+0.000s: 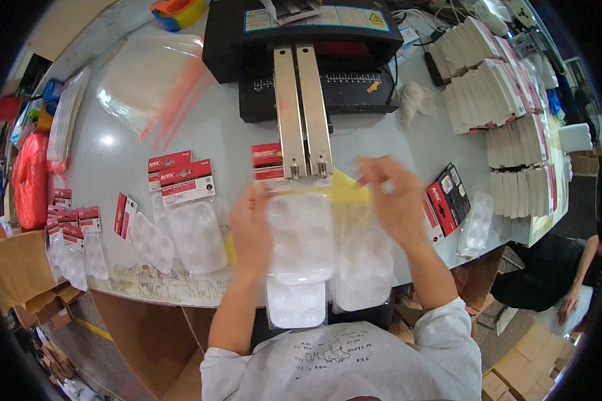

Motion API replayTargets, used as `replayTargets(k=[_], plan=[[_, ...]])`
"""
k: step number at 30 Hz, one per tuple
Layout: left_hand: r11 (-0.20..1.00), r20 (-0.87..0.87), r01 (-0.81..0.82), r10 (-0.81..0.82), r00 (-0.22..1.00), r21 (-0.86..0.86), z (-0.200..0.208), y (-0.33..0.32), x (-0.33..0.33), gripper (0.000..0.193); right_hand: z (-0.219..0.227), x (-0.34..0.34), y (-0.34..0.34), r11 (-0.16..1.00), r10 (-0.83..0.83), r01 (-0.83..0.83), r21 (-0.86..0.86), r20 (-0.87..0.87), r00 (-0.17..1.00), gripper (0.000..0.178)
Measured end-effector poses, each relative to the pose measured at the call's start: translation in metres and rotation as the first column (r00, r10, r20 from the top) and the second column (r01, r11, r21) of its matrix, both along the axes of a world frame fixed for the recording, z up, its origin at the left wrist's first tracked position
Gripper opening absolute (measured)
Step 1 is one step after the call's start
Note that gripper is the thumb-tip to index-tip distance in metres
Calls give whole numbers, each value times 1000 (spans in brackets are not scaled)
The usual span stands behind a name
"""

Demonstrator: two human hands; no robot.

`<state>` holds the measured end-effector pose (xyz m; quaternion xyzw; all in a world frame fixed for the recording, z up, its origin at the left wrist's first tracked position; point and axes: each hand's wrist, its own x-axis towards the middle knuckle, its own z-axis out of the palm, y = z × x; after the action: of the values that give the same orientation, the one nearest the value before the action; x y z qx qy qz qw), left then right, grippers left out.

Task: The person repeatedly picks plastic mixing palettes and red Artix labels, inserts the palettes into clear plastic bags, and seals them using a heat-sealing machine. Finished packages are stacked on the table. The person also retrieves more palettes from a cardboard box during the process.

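In front of me is a white plastic paint palette (pixel 301 234) in a clear bag, its top edge under the two metal arms (pixel 303 110) of a black bench machine. At its upper left corner, my left hand (pixel 251 230) is closed on the bag's edge. My right hand (pixel 391 200) is raised to the right of the metal arms, smeared by motion, so its fingers cannot be read. Close to it lies a yellow sheet (pixel 349 194). Below sit another white palette (pixel 296 304) and a bagged palette (pixel 364 274) near my lap.
Carded palettes (pixel 197 234) lie left, beside smaller carded packs (pixel 73 240). Clear bags with red strips (pixel 150 83) lie farther back. Stacks of red-and-white cards (pixel 485 93) line the right, near a red-and-black card (pixel 448 200). A person's hand (pixel 570 304) shows at far right.
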<state>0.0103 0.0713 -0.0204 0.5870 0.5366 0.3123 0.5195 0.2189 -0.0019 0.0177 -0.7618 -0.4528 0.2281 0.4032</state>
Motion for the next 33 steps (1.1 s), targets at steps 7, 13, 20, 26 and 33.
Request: replayTargets(k=[7,13,20,26,33], plan=[[691,-561,182,372,740,699,54,3,-32,23,-19,78,-106,880,-91,319,-351,534,840,104],[757,-437,485,-292,851,438,28,-66,39,22,-37,74,-116,944,-204,319,-81,617,760,82],[882,420,336,-182,889,-330,65,-59,12,12,69,43,-78,989,-23,83,126,-417,909,39],[946,380,281,-204,902,-159,63,-70,1,14,83,-1,-17,858,439,-470,-206,-178,880,30],[976,101,216,-212,972,-32,60,-67,-7,13,77,-7,-4,768,585,-608,-200,-168,794,32]])
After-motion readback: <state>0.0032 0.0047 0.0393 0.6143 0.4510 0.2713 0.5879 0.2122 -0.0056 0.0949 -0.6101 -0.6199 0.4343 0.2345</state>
